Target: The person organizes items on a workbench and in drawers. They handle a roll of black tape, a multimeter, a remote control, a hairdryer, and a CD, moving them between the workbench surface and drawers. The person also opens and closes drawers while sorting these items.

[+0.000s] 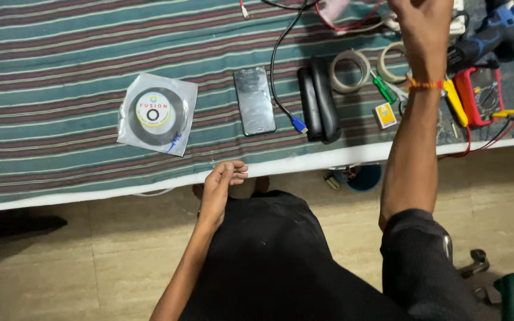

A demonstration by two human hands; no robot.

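Observation:
My left hand [220, 189] hangs at the front edge of the striped table [60, 53], fingers loosely curled, holding nothing. A dark smartphone [254, 101] lies flat on the cloth just above it. My right hand [420, 27] reaches far over the table toward the top edge of the view, over two tape rolls [350, 70]; its fingers are cut off, so I cannot tell what they hold. An orange thread band circles that wrist.
A disc in a clear sleeve [157, 113] lies at the left. A black oblong case [318, 100] and a blue-tipped cable [298, 124] sit beside the phone. A red multimeter [478, 95], a blue power tool [501, 30], a small box [385, 115] and screwdrivers crowd the right.

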